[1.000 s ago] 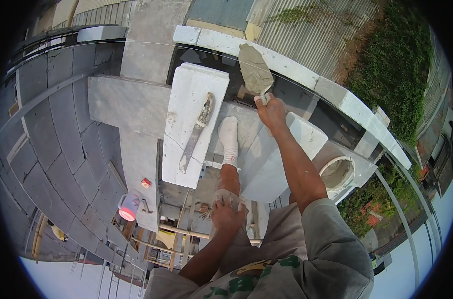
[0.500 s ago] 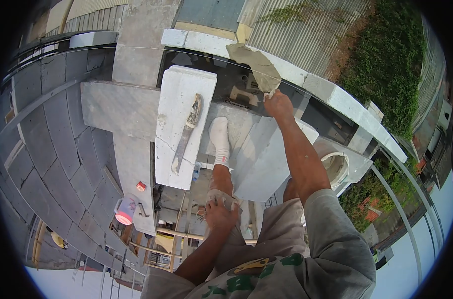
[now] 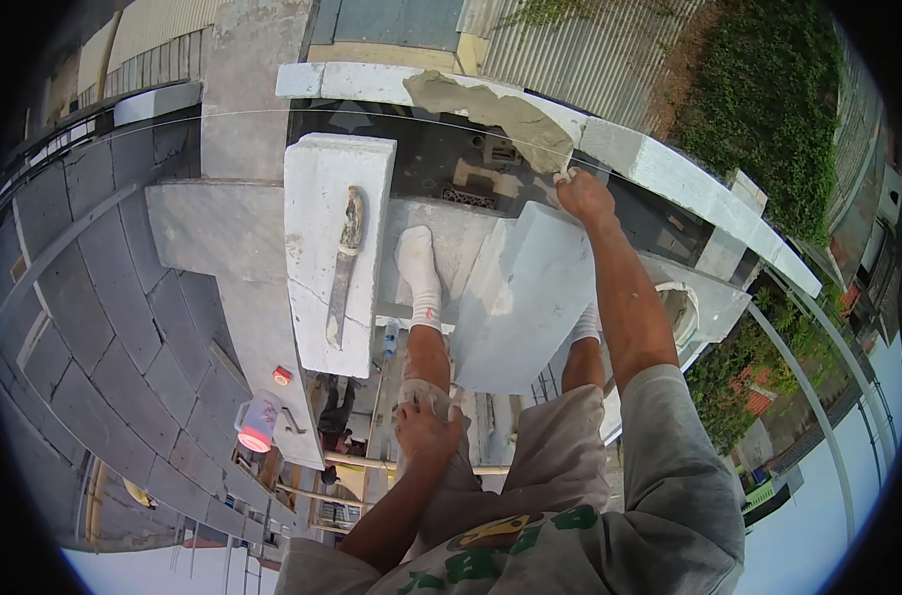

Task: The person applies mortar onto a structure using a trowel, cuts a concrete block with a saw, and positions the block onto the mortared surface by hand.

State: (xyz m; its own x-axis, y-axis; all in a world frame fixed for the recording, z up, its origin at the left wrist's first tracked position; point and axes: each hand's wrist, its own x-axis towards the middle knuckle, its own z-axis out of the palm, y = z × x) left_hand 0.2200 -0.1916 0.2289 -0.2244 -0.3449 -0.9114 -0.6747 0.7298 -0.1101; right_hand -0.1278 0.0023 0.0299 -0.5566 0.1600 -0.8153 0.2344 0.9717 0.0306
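My right hand (image 3: 585,195) is closed around the mortar-smeared end of what looks like a trowel, at the top course of white blocks (image 3: 362,81). Wet grey mortar (image 3: 501,114) lies along that course and hides most of the tool. My left hand (image 3: 428,428) rests on my left knee, fingers spread over the trouser cloth, holding nothing. Left of my socked foot (image 3: 417,260) a white block (image 3: 317,248) carries a long-bladed tool (image 3: 344,268) with a caked handle. A larger pale block (image 3: 520,297) sits between my legs.
A string line (image 3: 243,112) runs along the wall top. At the right is a mortar-rimmed bucket (image 3: 681,315). A pink-lidded jug (image 3: 257,421) and a small red object (image 3: 281,376) are on the lower left. Gaps beside the blocks drop to a floor below.
My right hand has moved slightly right along the wall, and the mortar now lies spread on the blocks. The view has shifted a little. My left hand stays on the knee.
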